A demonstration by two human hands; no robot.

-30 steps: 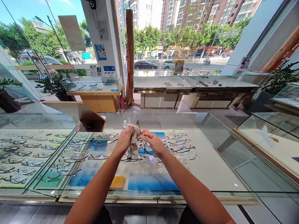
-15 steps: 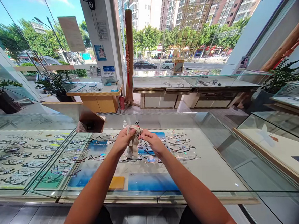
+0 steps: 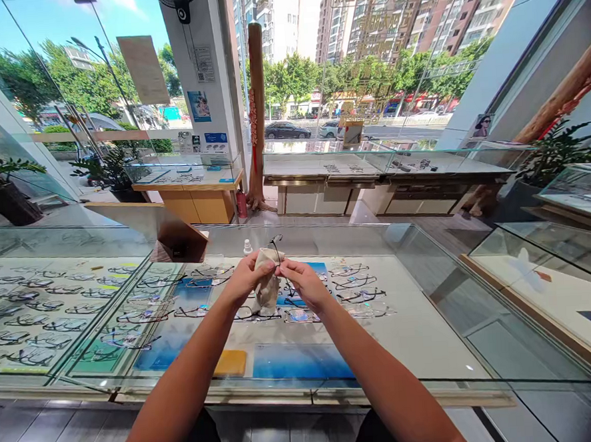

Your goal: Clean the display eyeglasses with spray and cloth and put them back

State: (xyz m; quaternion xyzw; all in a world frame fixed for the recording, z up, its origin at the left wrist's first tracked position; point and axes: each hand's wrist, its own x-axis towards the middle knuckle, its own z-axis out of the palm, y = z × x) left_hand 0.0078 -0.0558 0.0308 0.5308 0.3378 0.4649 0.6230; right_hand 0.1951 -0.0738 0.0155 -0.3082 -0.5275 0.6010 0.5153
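Note:
Above the glass counter, my left hand (image 3: 246, 277) is closed on a crumpled beige cloth (image 3: 266, 295), which hangs down from the fingers. Dark-framed glasses (image 3: 277, 243) are held between the two hands, with the cloth wrapped over part of them. My right hand (image 3: 302, 282) pinches the glasses at their right side, thumb and fingertips together. The lenses are mostly hidden by the cloth and fingers. A small white bottle (image 3: 248, 247) stands just beyond my left hand.
Rows of eyeglasses (image 3: 43, 310) lie in the glass display counter (image 3: 432, 332). A brown wooden stand (image 3: 181, 241) rests on top at the left. Near the front edge are a yellow cloth (image 3: 231, 363) and a blue sheet (image 3: 298, 359). More display cases (image 3: 322, 166) stand by the windows.
The cloth has shifted and now covers more of the glasses' upper part. The glasses have turned slightly, their upper end moving a little to the right. Both hands stay in nearly the same place.

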